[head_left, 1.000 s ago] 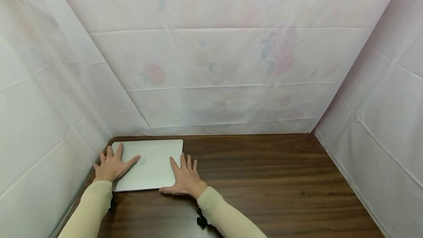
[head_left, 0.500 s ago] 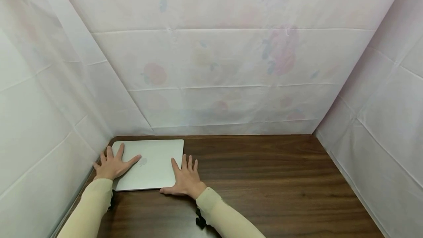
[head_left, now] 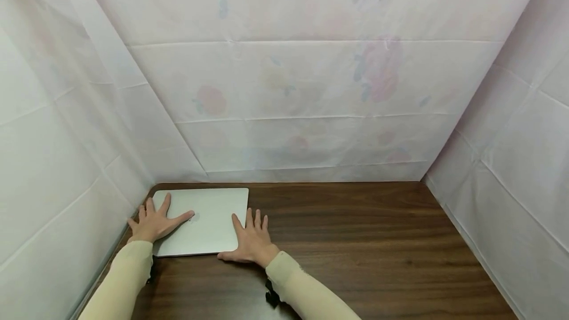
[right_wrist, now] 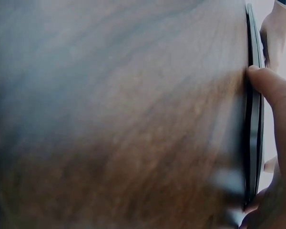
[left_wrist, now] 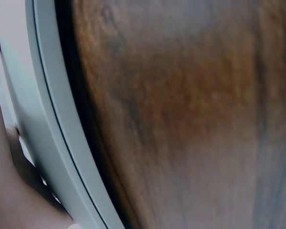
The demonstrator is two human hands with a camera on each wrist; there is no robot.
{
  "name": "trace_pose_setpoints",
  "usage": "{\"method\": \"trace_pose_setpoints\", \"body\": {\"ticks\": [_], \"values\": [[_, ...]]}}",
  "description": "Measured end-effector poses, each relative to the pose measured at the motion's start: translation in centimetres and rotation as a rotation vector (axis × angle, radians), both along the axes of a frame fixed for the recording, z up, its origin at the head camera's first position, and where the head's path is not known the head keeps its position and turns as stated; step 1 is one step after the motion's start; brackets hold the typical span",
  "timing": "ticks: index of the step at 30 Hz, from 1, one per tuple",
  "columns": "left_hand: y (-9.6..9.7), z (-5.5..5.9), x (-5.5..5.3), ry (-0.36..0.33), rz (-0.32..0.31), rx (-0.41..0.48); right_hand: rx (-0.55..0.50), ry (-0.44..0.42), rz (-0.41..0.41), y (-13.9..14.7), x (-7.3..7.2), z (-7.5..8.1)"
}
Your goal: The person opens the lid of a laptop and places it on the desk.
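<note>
Neither hand is clenched: both have their fingers spread wide. The person's left hand (head_left: 153,223) lies over the left side of a flat, silver-grey laptop (head_left: 209,221) with rounded corners, and its thumb reaches in toward the middle of the lid. The person's right hand (head_left: 252,243) sits at the near right corner. Its thumb runs along the near edge, one finger rests on the lid, and the others reach past the right side. With one hand on each end, the laptop is probably easy to keep straight and steady. I can't tell how hard they press.

The laptop is folded, and a thin dark line in the left wrist view shows where the two halves meet. It lies flat in the far left corner of a dark brown wooden table (head_left: 355,241), near the back edge and almost in line with it. That tucked-in spot likely leaves more of the table free. A white cloth sheet with faint pink fruit (head_left: 378,70) hangs behind the table, perhaps to hide what is beyond. Long cream sleeves (head_left: 120,275) cover both arms.
</note>
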State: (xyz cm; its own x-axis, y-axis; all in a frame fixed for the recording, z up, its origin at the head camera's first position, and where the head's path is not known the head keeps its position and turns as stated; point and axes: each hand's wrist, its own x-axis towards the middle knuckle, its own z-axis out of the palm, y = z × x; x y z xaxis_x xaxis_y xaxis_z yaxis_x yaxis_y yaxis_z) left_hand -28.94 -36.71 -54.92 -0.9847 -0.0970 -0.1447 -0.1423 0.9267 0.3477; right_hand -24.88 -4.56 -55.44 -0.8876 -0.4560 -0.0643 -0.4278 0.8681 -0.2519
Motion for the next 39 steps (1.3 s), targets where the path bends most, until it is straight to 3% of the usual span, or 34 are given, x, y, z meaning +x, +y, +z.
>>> {"method": "trace_pose_setpoints", "body": {"ticks": [15,39], "values": [[0.4,-0.1,0.2,-0.001,-0.020,0.018,-0.005,-0.007,0.005,0.6,0.4,0.5],[2.0,0.4,1.2,-0.001,-0.037,0.029,0.006,-0.003,0.005,2.1,0.7,0.1]]}}
